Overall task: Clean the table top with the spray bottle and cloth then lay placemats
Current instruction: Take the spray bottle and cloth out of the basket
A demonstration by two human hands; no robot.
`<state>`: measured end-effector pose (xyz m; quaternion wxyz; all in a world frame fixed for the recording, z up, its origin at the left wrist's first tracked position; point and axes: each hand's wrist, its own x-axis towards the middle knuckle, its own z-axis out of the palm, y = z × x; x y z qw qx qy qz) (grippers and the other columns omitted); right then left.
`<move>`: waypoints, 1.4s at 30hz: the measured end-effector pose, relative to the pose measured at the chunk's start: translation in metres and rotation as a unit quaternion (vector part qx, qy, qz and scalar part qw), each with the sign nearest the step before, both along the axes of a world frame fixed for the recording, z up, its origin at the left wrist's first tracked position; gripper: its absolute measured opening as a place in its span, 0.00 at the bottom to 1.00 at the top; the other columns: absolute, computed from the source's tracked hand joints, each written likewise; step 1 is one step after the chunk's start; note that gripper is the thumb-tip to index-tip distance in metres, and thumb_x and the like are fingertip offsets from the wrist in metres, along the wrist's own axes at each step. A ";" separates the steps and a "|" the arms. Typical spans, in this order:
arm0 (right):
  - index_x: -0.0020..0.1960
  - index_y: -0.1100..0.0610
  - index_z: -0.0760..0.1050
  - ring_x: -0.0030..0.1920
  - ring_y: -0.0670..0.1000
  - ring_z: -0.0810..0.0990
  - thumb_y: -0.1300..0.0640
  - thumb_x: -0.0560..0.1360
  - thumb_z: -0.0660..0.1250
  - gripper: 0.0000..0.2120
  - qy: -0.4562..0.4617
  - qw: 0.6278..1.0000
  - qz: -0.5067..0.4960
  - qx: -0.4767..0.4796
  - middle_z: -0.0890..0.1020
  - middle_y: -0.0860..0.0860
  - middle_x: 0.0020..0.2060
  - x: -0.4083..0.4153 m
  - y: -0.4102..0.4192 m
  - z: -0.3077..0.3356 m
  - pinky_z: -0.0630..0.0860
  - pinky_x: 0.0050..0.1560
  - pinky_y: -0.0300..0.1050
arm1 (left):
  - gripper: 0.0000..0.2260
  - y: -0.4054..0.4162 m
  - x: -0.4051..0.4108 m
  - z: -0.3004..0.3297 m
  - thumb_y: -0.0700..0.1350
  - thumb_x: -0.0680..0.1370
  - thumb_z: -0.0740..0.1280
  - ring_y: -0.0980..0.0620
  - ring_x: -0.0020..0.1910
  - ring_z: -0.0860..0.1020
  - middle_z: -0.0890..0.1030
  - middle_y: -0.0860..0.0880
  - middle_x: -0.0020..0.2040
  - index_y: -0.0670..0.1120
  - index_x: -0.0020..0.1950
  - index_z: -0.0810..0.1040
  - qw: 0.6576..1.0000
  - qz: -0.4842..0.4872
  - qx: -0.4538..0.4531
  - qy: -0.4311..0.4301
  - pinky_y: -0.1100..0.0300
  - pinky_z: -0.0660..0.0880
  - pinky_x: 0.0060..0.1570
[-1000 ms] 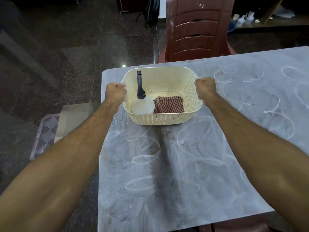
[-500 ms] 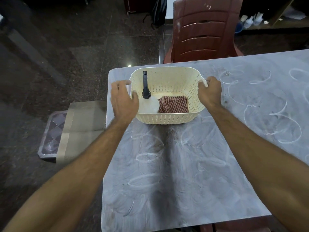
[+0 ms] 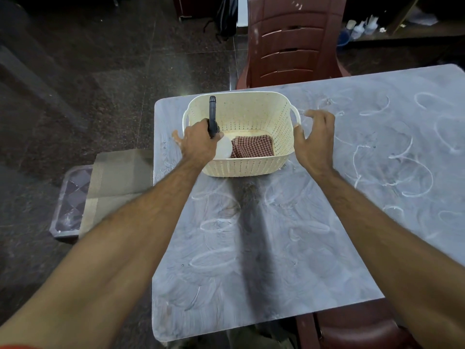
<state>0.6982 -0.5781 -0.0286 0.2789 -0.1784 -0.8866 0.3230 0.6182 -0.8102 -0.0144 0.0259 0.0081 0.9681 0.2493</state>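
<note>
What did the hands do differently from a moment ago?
The left hand let go of the basket handle, reached inside and gripped the spray bottle. The right hand released its handle and opened beside it. Basket and checked cloth stayed put.

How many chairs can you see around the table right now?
2: one maroon chair at the table's far edge behind the basket, another chair at the near edge, mostly cut off. Others may be out of view.

A brown plastic chair (image 3: 293, 44) stands behind the table, dark bag (image 3: 226, 16) on the floor beyond.
</note>
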 end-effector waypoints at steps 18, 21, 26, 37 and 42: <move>0.59 0.59 0.76 0.57 0.44 0.73 0.56 0.78 0.66 0.12 0.071 0.997 0.024 -0.018 0.76 0.54 0.58 0.023 -0.032 0.040 0.65 0.56 0.22 | 0.14 -0.052 0.113 0.114 0.51 0.79 0.70 0.67 0.46 0.76 0.79 0.55 0.52 0.45 0.60 0.79 0.962 -0.100 0.215 0.134 0.78 0.71 0.41; 0.57 0.60 0.77 0.56 0.47 0.75 0.59 0.77 0.66 0.11 0.079 0.996 0.049 -0.014 0.76 0.55 0.56 0.032 -0.040 0.036 0.66 0.56 0.24 | 0.13 -0.062 0.140 0.091 0.51 0.78 0.70 0.63 0.47 0.76 0.79 0.53 0.55 0.45 0.59 0.79 0.972 -0.094 0.197 0.084 0.78 0.72 0.42; 0.54 0.62 0.78 0.52 0.48 0.75 0.61 0.76 0.65 0.08 0.087 0.992 0.090 -0.007 0.77 0.56 0.51 0.046 -0.054 0.022 0.70 0.54 0.32 | 0.07 -0.074 0.171 0.033 0.48 0.77 0.71 0.66 0.48 0.75 0.78 0.51 0.54 0.50 0.52 0.76 0.972 -0.079 0.219 0.015 0.79 0.71 0.44; 0.50 0.60 0.79 0.45 0.44 0.73 0.60 0.76 0.65 0.06 0.019 0.991 0.132 -0.002 0.79 0.53 0.47 0.040 -0.060 0.002 0.71 0.50 0.36 | 0.08 -0.077 0.180 -0.031 0.42 0.77 0.72 0.64 0.50 0.76 0.79 0.50 0.54 0.46 0.54 0.78 0.966 -0.040 0.257 -0.012 0.78 0.71 0.47; 0.48 0.57 0.78 0.45 0.47 0.76 0.57 0.76 0.65 0.06 -0.062 0.986 0.155 0.011 0.80 0.52 0.46 0.013 -0.057 0.004 0.74 0.48 0.42 | 0.08 -0.076 0.175 -0.035 0.44 0.77 0.72 0.55 0.53 0.77 0.79 0.50 0.55 0.48 0.54 0.77 0.963 -0.041 0.264 -0.024 0.71 0.73 0.52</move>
